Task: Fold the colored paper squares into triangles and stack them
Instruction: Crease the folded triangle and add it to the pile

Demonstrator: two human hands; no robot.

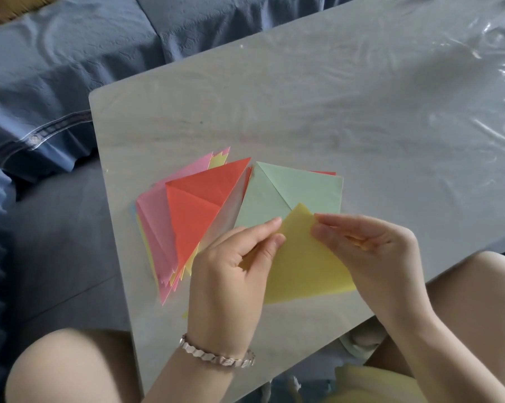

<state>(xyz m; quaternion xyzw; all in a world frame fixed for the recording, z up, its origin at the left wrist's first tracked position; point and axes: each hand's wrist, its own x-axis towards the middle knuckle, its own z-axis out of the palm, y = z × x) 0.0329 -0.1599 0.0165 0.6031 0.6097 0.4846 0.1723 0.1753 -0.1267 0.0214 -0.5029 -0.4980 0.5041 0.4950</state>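
Holding the yellow sheet [306, 266] just above the near part of the table [303, 112], both hands on it. The left hand [234, 263] pinches the sheet's left edge, thumb on top and fingers [271, 242] curled beneath. The right hand [364, 242] pinches the right edge close to the top corner. Both sets of fingers are clamped on paper; none are spread free. Cannot tell whether the sheet is already doubled over or single.

Beyond it lies a pale green sheet [289, 190] with a diagonal crease, flat on the table, a red edge showing under it. To the left is a fanned stack [155, 228] of pink and yellow folded pieces with a red triangle [199, 210] on top.

Handling, judged:
- Paper looks thin, very light and limp, so it will sag if held by one corner only.
- It takes a crease readily, and a stray pinch is likely to leave a mark.
- The table carries a glossy plastic film [449, 82], so sheets will probably slide when pressed.
- Best hold: light pinches at opposite corners, bring them together, then flatten along the fold.
- The fanned stack looks loose; set the new piece down gently.
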